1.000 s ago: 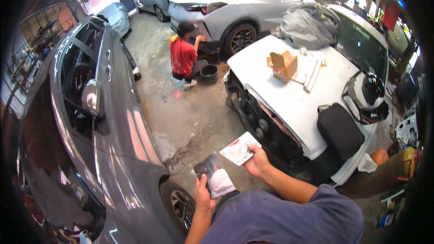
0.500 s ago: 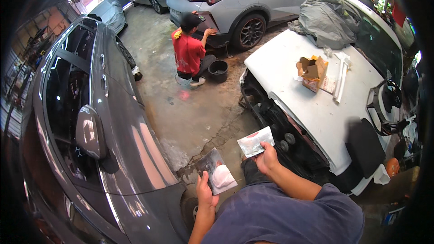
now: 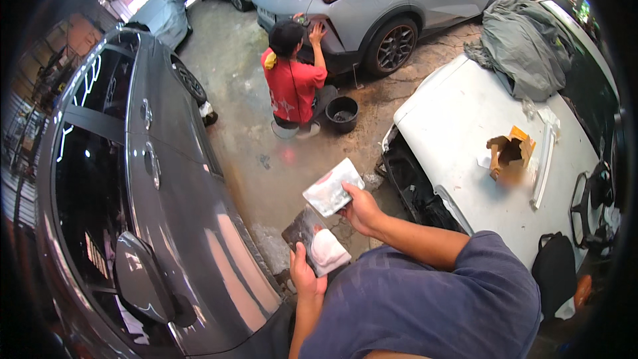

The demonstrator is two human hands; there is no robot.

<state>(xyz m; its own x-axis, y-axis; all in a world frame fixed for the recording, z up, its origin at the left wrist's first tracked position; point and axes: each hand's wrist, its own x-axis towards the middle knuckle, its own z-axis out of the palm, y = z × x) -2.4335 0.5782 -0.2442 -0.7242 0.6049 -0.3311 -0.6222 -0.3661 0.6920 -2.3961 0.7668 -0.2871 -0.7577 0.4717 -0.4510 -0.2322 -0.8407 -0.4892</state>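
My left hand [image 3: 307, 274] grips the near-left edge of a dark, flat, thin plate [image 3: 300, 229]. On the plate lies a smooth mound of whitish-pink paste [image 3: 328, 250], which looks like body filler. My right hand [image 3: 361, 209] pinches a pale, thin rectangular sheet [image 3: 332, 185], thumb on top; it looks like a filler spreader, with a faint reddish smear at its far edge. The sheet is held just above the far edge of the plate; whether the two touch, I cannot tell. To the left, the dark grey car [image 3: 219, 226] shows pinkish, dull patches [image 3: 229, 272] on its front fender.
A co-worker in a red shirt [image 3: 292, 86] squats by a silver car [image 3: 372, 6], a black bucket [image 3: 342, 114] alongside. At right, a white car's hood [image 3: 465, 153] carries an open cardboard box [image 3: 510, 153], a white strip [image 3: 545, 166] and a grey cover [image 3: 525, 46].
My right hand has brought the pale sheet leftward, close to the dark plate in my left hand. The view has shifted left. The co-worker's arm is raised higher on the silver car.
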